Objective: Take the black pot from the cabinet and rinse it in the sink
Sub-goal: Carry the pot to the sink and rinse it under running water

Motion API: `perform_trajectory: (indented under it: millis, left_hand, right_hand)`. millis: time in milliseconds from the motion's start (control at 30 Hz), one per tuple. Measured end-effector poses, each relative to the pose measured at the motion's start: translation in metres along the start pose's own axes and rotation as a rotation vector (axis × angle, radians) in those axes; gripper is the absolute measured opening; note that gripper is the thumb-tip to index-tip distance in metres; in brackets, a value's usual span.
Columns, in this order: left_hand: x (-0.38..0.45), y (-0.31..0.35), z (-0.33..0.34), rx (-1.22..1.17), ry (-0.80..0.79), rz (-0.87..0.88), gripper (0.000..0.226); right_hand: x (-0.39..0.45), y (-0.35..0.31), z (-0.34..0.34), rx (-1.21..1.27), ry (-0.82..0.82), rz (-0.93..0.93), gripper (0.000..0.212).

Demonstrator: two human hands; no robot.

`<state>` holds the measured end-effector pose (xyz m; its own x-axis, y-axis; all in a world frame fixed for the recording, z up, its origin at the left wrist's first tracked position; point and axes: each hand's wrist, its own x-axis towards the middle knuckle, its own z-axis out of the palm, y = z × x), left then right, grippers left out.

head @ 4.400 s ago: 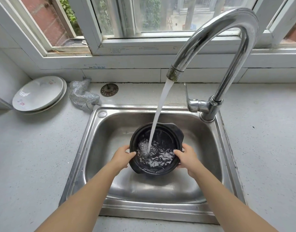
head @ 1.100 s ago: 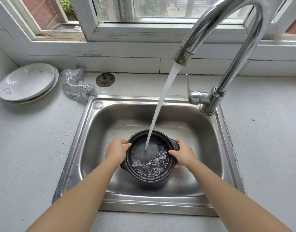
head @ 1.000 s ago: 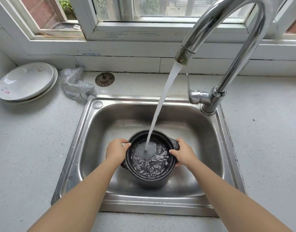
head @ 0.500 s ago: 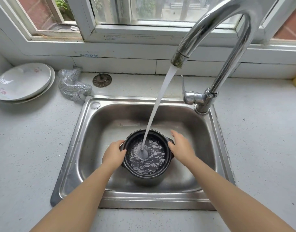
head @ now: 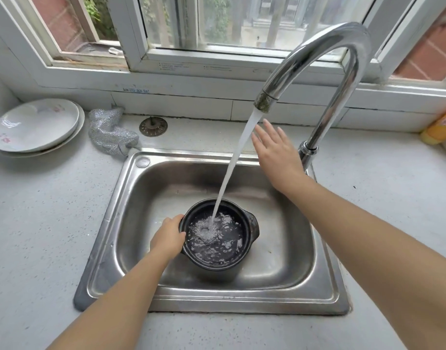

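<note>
The black pot [head: 249,228] stands upright on the floor of the steel sink [head: 111,223], partly filled with bubbling water. A stream of water falls into it from the curved chrome tap [head: 343,72]. My left hand [head: 167,238] grips the pot's left rim and handle. My right hand [head: 277,152] is raised with fingers spread and straight, holding nothing, just left of the tap's base and over the sink's back edge. The tap lever is hidden behind that hand.
Two stacked white plates [head: 35,127] sit at the back left of the counter. A silver mesh scrubber [head: 108,135] and a sink strainer [head: 153,126] lie beside them. A yellow bottle [head: 438,127] stands at the far right. A window ledge runs along the back.
My right hand let go of the pot's right handle and rose up and back toward the tap base. The left hand still holds the pot under the running water.
</note>
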<state>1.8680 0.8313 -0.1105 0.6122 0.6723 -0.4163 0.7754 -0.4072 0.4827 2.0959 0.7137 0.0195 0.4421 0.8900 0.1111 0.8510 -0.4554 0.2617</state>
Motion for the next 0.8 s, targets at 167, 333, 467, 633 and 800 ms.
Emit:
perform_trajectory:
  millis: [167, 333, 467, 633, 800]
  left_hand:
    - [0.001, 0.0, 0.001, 0.009, 0.01, -0.011, 0.041]
    - [-0.001, 0.002, 0.006, 0.02, 0.042, -0.024, 0.039]
    - [-0.002, 0.002, 0.009, 0.038, 0.049, -0.038, 0.04]
    - [-0.004, 0.0, 0.01, 0.039, 0.048, -0.042, 0.04]
    - [-0.006, -0.002, 0.01, 0.02, 0.056, -0.046, 0.042]
  right_hand:
    - [0.006, 0.008, -0.001, -0.229, -0.187, -0.026, 0.055]
    - [0.005, 0.008, 0.002, -0.427, -0.293, 0.001, 0.058]
    - [0.005, 0.006, 0.002, -0.501, -0.348, 0.011, 0.059]
    - [0.007, -0.001, -0.002, -0.578, -0.413, 0.025, 0.061]
    - [0.004, 0.009, -0.012, -0.572, -0.414, 0.087, 0.067]
